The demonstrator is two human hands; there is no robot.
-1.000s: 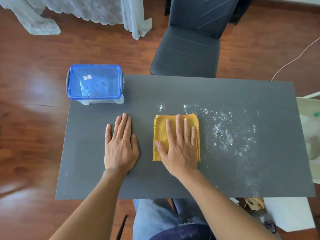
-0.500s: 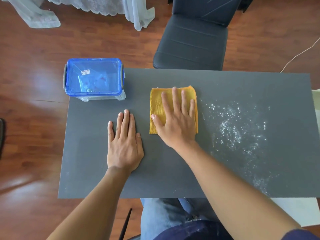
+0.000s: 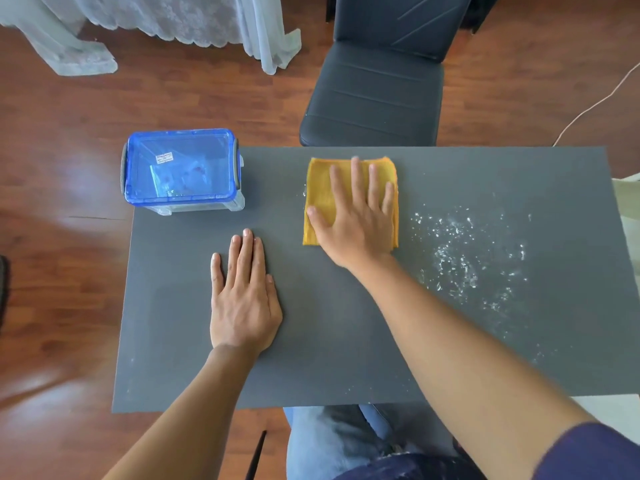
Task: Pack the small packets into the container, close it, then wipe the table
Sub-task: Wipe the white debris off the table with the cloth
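Worktop (image 3: 346,341): we are pressing our flat right hand (image 3: 356,220) on the yellow cloth (image 3: 318,195), right of the closed container (image 3: 180,171); our left hand (image 3: 242,299) is lying released.

floor (image 3: 69,109): reddish wood | chair (image 3: 374,95): black | curtain (image 3: 194,19): white lace

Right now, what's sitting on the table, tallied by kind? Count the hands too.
Clear plastic container with closed blue lid: 1
Folded yellow cloth: 1
Hands flat on the dark grey table: 2, the left hand on bare table, the right hand pressing the cloth
Patch of white powder: 1
Total: 5
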